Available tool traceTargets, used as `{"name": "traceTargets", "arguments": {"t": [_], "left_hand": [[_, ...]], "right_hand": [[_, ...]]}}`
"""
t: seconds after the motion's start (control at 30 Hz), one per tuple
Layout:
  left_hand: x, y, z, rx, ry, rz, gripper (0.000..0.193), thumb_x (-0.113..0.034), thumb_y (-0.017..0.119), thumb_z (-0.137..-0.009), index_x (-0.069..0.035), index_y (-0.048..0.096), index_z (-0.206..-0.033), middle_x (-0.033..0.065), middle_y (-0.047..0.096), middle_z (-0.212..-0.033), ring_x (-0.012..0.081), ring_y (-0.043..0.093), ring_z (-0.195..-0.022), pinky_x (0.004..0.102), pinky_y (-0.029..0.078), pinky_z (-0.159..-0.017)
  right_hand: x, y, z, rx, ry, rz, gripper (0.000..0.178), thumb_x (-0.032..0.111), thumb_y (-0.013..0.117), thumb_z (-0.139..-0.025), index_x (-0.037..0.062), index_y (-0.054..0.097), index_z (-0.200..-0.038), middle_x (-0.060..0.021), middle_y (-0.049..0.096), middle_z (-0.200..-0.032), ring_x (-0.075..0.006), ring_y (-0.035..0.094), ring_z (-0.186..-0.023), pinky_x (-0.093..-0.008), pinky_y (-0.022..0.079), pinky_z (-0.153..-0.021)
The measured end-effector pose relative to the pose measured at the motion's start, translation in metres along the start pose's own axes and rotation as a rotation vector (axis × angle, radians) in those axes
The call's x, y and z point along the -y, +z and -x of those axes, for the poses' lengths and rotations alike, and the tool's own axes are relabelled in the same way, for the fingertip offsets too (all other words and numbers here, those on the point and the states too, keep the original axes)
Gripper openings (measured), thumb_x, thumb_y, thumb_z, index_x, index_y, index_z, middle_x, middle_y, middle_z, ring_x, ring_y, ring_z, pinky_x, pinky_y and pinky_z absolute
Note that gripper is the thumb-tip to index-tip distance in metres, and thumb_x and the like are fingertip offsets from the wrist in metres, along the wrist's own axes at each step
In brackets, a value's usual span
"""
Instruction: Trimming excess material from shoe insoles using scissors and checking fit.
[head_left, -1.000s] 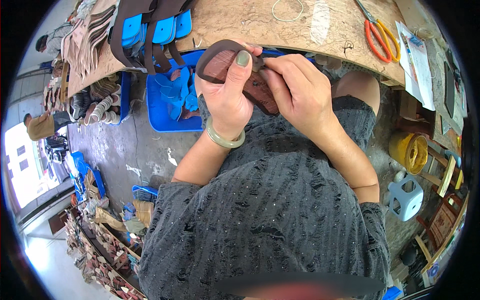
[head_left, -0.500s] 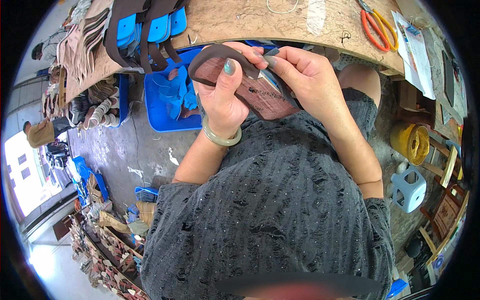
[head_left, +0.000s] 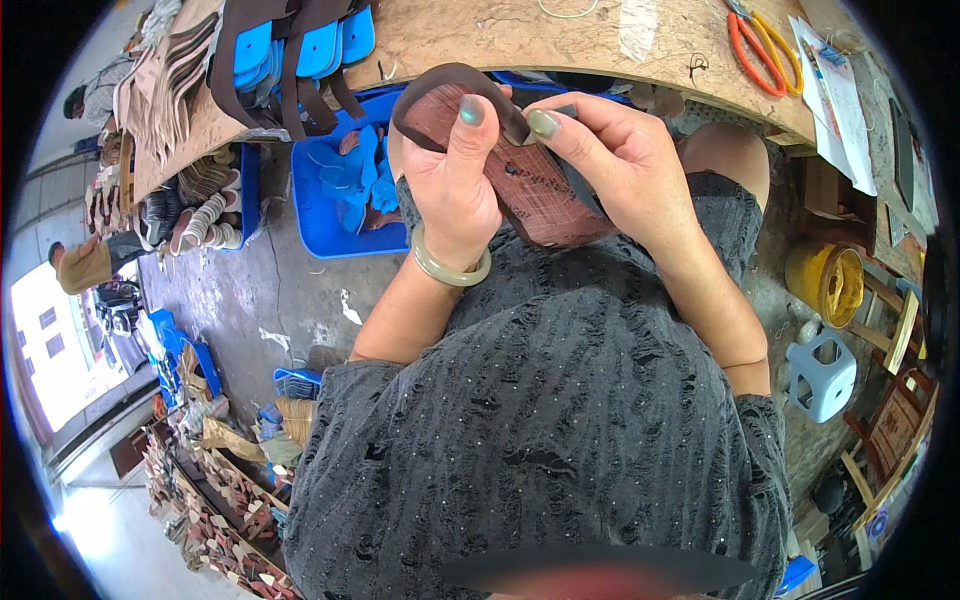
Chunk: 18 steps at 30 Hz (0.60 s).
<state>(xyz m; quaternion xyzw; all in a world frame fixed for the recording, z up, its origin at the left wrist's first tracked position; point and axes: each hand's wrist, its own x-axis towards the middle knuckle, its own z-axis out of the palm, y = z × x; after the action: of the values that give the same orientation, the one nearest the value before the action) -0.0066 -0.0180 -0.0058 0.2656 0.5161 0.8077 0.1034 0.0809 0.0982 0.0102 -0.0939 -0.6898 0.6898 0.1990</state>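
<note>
A reddish-brown shoe insole (head_left: 550,205) with a dark brown band along its edge is tilted in front of my lap. My left hand (head_left: 460,195) grips it from the left, thumb raised over its face and the other fingers mostly hidden behind. The dark edging strip (head_left: 457,76) curves round the insole's upper end, above my left thumb. My right hand (head_left: 630,165) is closed at the right edge, thumb and forefinger pinching the dark strip close to my left fingertips. Part of the strip hangs down under my right hand along the insole's side.
Just beyond my hands runs the wooden bench edge (head_left: 570,62). On it lie pliers with red and yellow handles (head_left: 765,55), blue pads with dark straps (head_left: 318,48) and stacked pinkish strips (head_left: 165,90). A blue bin (head_left: 310,235) with blue scraps stands below, left; a stool (head_left: 822,375) at right.
My right thumb and forefinger have shifted along the strip, and the pale blue gap seen beside the insole's edge is now covered. The insole has turned slightly more upright; the view moved a little.
</note>
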Motion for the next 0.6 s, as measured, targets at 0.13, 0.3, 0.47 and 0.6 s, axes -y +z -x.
{"name": "traceTargets", "arguments": {"t": [0.13,0.3,0.47,0.6], "left_hand": [[0.002,0.004,0.002,0.007,-0.028,0.041,0.020,-0.021,0.058,-0.095,-0.002,0.060,-0.098,0.0033,0.064,-0.088,0.0096,0.058,-0.079,0.0247,0.046,-0.070],[0.005,0.004,-0.002,0.008,-0.037,0.094,0.017,-0.019,0.057,-0.095,-0.003,0.060,-0.097,0.0024,0.064,-0.087,0.0088,0.057,-0.077,0.0238,0.045,-0.069],[0.002,0.012,-0.005,0.058,-0.057,0.156,0.023,-0.022,0.054,-0.097,0.001,0.059,-0.099,0.0090,0.066,-0.091,0.0156,0.063,-0.086,0.0281,0.051,-0.077],[0.005,0.011,-0.005,0.113,-0.018,0.138,0.026,-0.022,0.046,-0.099,0.001,0.055,-0.107,0.0175,0.064,-0.099,0.0253,0.064,-0.092,0.0351,0.053,-0.080]], "right_hand": [[-0.002,0.003,-0.001,0.015,0.049,0.016,0.021,0.021,0.065,-0.087,0.0023,0.068,-0.097,-0.0062,0.068,-0.079,-0.0062,0.060,-0.073,-0.0240,0.049,-0.068],[0.003,-0.002,-0.002,0.054,0.052,0.024,0.026,0.020,0.069,-0.084,0.0010,0.067,-0.102,-0.0051,0.070,-0.085,-0.0059,0.060,-0.076,-0.0241,0.049,-0.068],[-0.007,-0.003,0.006,-0.072,0.072,0.022,0.023,0.012,0.067,-0.084,-0.0002,0.067,-0.103,-0.0046,0.069,-0.085,-0.0065,0.060,-0.078,-0.0238,0.049,-0.069],[-0.013,0.005,0.003,-0.193,-0.214,0.186,0.020,0.005,0.065,-0.082,-0.0016,0.068,-0.101,-0.0088,0.068,-0.086,-0.0162,0.065,-0.077,-0.0254,0.050,-0.069]]}}
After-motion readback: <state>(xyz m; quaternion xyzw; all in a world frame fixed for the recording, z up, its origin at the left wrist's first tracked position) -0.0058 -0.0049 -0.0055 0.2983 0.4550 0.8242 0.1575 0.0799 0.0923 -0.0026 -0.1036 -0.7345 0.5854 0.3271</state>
